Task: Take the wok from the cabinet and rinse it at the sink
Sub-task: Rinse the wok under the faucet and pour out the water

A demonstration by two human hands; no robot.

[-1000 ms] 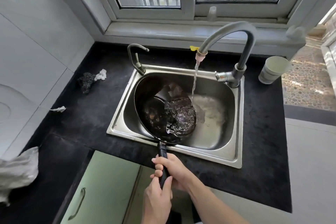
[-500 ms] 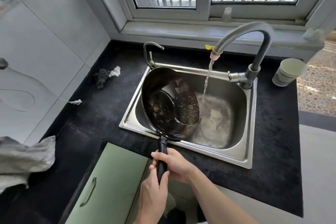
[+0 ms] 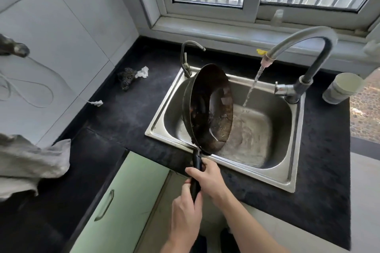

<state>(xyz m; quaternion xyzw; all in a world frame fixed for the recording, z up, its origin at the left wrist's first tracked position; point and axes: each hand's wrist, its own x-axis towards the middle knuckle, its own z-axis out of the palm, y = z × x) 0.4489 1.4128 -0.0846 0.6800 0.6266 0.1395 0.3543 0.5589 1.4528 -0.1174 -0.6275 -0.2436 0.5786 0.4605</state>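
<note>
Observed: the right hand point(image 3: 208, 179) and the left hand point(image 3: 186, 220) are both wrapped firmly round the long black handle point(image 3: 197, 162), the right one nearer the stainless steel sink point(image 3: 287, 176). The round, dark, crusted metal wok point(image 3: 209, 109) stands tilted almost on edge over the sink's left half, clear of the stream of water point(image 3: 251, 88) from the grey gooseneck tap point(image 3: 308, 39) behind the sink. Assessment: rigid, bowl-heavy, likely slippery when wet, so the handle with two hands is the sound hold.
</note>
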